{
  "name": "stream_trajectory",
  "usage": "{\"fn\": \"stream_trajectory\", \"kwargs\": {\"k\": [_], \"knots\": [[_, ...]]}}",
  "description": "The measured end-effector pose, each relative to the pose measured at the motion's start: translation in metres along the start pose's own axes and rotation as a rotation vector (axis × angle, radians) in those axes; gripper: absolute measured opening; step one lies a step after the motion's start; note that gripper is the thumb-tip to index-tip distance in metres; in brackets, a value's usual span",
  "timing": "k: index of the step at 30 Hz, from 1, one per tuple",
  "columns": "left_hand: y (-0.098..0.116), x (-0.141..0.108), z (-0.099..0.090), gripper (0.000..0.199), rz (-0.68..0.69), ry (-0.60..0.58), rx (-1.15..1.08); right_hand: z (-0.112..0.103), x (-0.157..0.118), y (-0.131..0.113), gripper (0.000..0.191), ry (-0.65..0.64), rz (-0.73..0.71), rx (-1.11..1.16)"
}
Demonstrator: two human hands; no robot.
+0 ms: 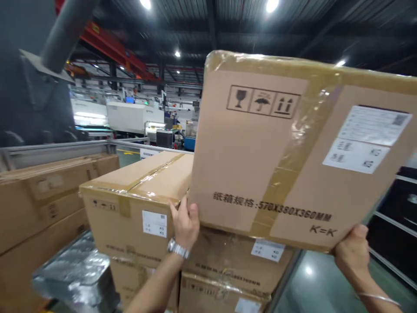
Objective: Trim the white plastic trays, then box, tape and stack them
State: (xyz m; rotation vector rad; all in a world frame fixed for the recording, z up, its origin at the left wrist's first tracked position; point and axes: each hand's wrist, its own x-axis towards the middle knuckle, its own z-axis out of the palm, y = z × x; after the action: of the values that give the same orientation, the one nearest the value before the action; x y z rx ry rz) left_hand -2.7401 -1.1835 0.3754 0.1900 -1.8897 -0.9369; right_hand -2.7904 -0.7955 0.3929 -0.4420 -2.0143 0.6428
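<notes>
A large taped cardboard box [247,156] fills the right half of the view, tilted. Its front carries printed handling symbols, size text and white labels [368,139]. My left hand [185,221], with a metal watch at the wrist, grips its lower left edge, some fingers hidden between it and the neighbouring box. My right hand [353,250], wearing a bangle, is closed around the lower right corner, fingers partly hidden underneath. Below the box is another carton [224,252] in a stack; whether the two touch is unclear. To the left stands a sealed carton [130,217] atop another.
Flattened cardboard [48,191] leans at far left behind a metal rail [65,148]. A wrapped silvery bundle [78,261] lies lower left. Dark cases with metal edges [394,230] stand at right beside the shiny floor [309,282]. White machines [133,117] line the background.
</notes>
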Motion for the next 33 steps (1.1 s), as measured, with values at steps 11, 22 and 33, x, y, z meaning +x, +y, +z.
{"fn": "stream_trajectory", "kwargs": {"k": [11,22,33], "knots": [[-0.017,0.034,0.039,0.042,-0.093,0.112,0.289,0.045,0.001,-0.015,0.048,-0.01,0.044,0.326],[-0.003,0.041,0.071,0.029,-0.324,0.359,0.363,0.061,0.002,-0.034,0.035,0.014,0.043,0.376],[-0.009,0.036,0.069,0.029,-0.301,0.394,0.289,0.046,-0.023,-0.03,0.037,-0.171,0.045,0.496]]}}
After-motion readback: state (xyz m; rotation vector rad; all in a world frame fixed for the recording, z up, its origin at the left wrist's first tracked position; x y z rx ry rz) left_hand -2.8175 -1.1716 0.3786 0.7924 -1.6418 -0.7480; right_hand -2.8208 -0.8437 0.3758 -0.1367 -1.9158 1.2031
